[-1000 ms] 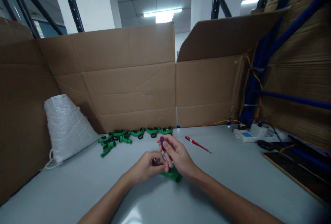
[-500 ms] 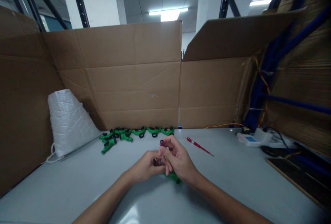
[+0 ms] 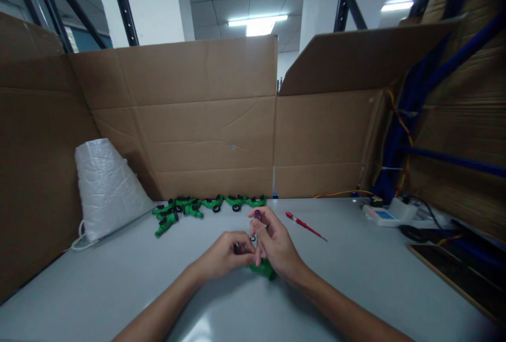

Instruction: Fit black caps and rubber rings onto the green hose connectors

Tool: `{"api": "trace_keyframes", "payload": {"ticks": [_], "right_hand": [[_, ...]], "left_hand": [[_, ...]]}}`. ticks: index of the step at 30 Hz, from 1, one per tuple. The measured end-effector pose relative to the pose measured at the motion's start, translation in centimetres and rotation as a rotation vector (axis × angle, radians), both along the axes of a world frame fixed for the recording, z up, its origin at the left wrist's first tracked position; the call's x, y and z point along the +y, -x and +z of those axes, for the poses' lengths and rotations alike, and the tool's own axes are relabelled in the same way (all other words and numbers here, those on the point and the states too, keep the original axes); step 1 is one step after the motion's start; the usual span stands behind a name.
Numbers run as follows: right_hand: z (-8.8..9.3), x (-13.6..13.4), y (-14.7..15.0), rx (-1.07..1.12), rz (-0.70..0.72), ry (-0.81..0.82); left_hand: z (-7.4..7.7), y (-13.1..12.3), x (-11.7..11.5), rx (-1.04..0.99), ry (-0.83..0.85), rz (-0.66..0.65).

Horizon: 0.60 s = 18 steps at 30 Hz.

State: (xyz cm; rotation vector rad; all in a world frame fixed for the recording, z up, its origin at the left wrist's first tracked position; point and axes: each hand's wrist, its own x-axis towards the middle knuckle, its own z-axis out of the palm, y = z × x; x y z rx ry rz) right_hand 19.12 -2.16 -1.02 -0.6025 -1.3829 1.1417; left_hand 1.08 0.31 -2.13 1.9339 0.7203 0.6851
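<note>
Both my hands meet over the grey table near its middle. My left hand (image 3: 225, 255) is closed in a pinch on the end of a small green plastic part (image 3: 264, 269) that lies under my fingers. My right hand (image 3: 274, 244) is closed round a thin tool with a dark purple handle (image 3: 257, 215), held upright with its tip down at the part. A small black ring (image 3: 253, 238) shows between my fingers.
A row of several green parts with black rings (image 3: 205, 204) lies by the cardboard wall (image 3: 197, 120). A white woven bag (image 3: 105, 186) leans at the left. A red screwdriver (image 3: 305, 224) lies to the right, with a power strip and cables (image 3: 389, 213) further right.
My right hand has shifted slightly right and the purple-handled tool has tilted with it. My head has turned a little, so the scene has slid in view. My left hand keeps its pinch.
</note>
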Motion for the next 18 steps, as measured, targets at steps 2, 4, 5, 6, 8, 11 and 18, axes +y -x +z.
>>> {"api": "trace_keyframes", "payload": {"ticks": [2,4,5,6,8,11,18], "right_hand": [[-0.1,0.1,0.0,0.014,0.031,-0.002],[-0.2,0.2,0.0,0.023,0.046,-0.012],[-0.2,0.2,0.0,0.02,0.047,-0.02],[-0.2,0.2,0.0,0.016,0.041,-0.03],[-0.2,0.1,0.1,0.012,0.022,-0.044],[0.0,0.0,0.2,0.029,0.005,-0.034],[0.2,-0.1,0.3,0.048,-0.004,-0.001]], "left_hand": [[0.2,0.0,0.0,0.004,-0.003,0.005],[0.3,0.0,0.0,-0.003,-0.001,-0.003],[0.3,-0.1,-0.1,-0.009,0.003,-0.009],[0.4,-0.1,-0.2,-0.016,0.005,-0.014],[0.6,-0.3,-0.3,-0.032,0.003,-0.021],[1.0,-0.4,-0.6,-0.026,-0.018,-0.013],[1.4,-0.3,-0.8,-0.001,-0.012,-0.015]]}}
